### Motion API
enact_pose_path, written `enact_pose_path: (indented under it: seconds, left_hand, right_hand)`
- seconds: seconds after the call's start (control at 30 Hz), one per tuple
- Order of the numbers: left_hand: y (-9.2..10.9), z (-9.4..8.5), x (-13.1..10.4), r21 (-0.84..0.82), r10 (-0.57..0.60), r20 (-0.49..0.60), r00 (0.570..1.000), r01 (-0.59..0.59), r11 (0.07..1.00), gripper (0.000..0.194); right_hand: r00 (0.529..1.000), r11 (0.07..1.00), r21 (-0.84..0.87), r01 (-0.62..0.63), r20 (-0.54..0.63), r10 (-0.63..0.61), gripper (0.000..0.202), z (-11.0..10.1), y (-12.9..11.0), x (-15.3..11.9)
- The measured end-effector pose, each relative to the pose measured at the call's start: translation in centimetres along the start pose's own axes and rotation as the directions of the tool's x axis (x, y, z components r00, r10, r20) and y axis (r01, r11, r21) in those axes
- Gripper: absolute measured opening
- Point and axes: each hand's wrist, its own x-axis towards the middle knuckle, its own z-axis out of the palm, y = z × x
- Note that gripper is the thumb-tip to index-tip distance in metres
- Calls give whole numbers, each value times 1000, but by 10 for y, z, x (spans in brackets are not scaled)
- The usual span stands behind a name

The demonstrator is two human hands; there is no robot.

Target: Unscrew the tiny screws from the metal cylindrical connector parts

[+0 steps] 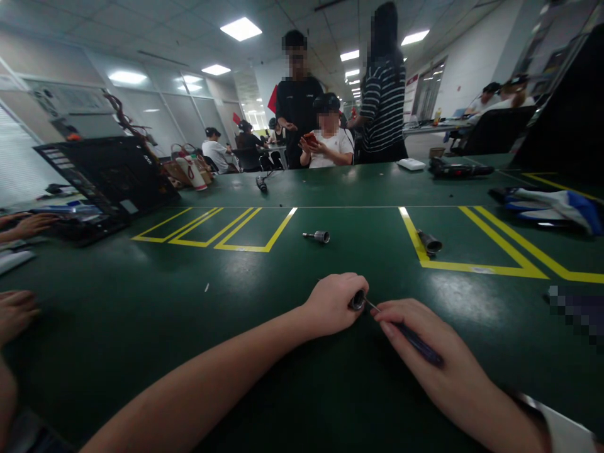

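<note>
My left hand is wrapped round a short metal socket, its round open end facing me. From the right, my right hand grips a screwdriver by its dark handle. The screwdriver's thin shaft points at the socket's rim; whether it touches is too small to tell. Farther back on the green table lies a socket bit with a thin shank. Another metal socket lies by a yellow tape line at the right.
Yellow tape marks boxes on the table. Blue and white gloves lie at the right, a black tool and white box behind. Another person's hand rests at the left edge. People sit and stand beyond the table.
</note>
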Motion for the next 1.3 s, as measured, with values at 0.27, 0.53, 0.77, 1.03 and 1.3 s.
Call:
enact_pose_path:
  seconds: [0.27,0.53,0.77,1.03,1.3]
  left_hand:
    - [6,-4,-2,100,45,71,996,-52,994,7]
    - [3,-6,-2,-34,39,36,999,-38,999,10]
    - [1,-7,0,-164,81,-32,996,-85,983,4]
    - [2,-8,-1,-111,18,-31,999,-22,994,2]
    - [5,-8,-2,115,176,95,980,-186,976,6]
  right_hand:
    - [943,916,223,-334,80,324,24,-11,-2,7]
    - [843,562,661,-497,216,492,19,-17,4,18]
    - [841,518,692,-503,254,478,18,-20,6,18]
    - [857,611,621,-491,219,466,20,-14,2,15]
    - [875,673,583,-455,151,460,23,-9,10,10]
